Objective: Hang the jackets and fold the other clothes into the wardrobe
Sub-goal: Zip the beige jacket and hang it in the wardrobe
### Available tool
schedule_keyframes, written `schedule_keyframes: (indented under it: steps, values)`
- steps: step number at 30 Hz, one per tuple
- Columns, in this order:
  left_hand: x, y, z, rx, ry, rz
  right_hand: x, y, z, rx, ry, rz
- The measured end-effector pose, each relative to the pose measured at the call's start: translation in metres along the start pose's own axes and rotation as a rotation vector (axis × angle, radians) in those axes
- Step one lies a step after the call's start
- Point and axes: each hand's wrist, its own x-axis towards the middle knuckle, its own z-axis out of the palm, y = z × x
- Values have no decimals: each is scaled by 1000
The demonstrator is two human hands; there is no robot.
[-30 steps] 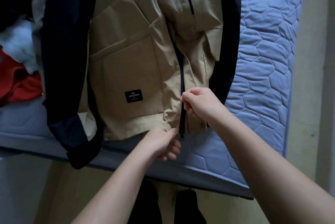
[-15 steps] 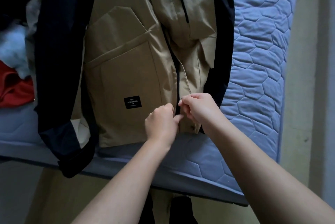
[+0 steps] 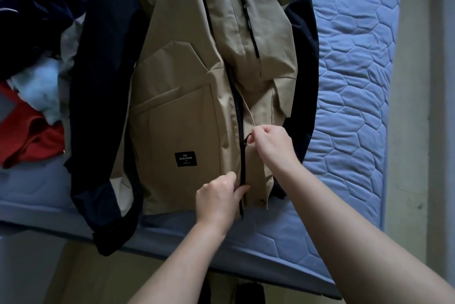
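Jacket (image 3: 182,111) lying front-up on mattress (image 3: 357,96), hem (image 3: 184,206) toward me. I am pinching zipper pull (image 3: 245,141) with right hand (image 3: 272,147); left hand (image 3: 218,201) is gripping hem beside zipper base. Fabric is looking soft, light, slightly slick (judgement only); I am advising hold at collar or shoulders for hanging.

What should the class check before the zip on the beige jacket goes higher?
1. Beige jacket with navy sleeves lies front-up on blue quilted mattress: ok.
2. Left hand pinches the hem beside black zipper: ok.
3. Right hand grip on zip pull: ok.
4. Teeth aligned above the pull: cannot tell.
5. Zipper fully closed: not ok, the pull sits low.
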Motion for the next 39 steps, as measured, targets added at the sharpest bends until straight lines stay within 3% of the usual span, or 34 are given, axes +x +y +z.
schedule_keyframes:
  steps: [2, 14, 18, 21, 23, 26, 31, 36, 39]
  values:
    - [2, 0, -1, -5, -6, 26, 10, 8, 1, -31, 44, -27]
    - [0, -6, -16, 75, -4, 353, 38, 1, -10, -36, -228, 195]
    - [8, -8, -23, 125, -29, 603, 35, 7, -16, 2, -313, 91]
    - [11, -7, -21, 164, -34, 665, 37, 1, -11, -100, -252, -25]
    - [9, -10, -18, 61, -62, 580, 37, -1, -8, -106, -235, -68]
    - [7, -19, -18, -194, -116, 292, 31, 6, -15, 166, -329, -13]
    - [28, -15, -30, -456, 46, 37, 15, 25, -31, 463, -526, 29]
    - [41, 3, -25, -548, -106, -175, 7, 36, -36, 778, -513, 103]
    - [44, 9, -24, -729, -39, -218, 6, 41, -35, 910, -442, 161]
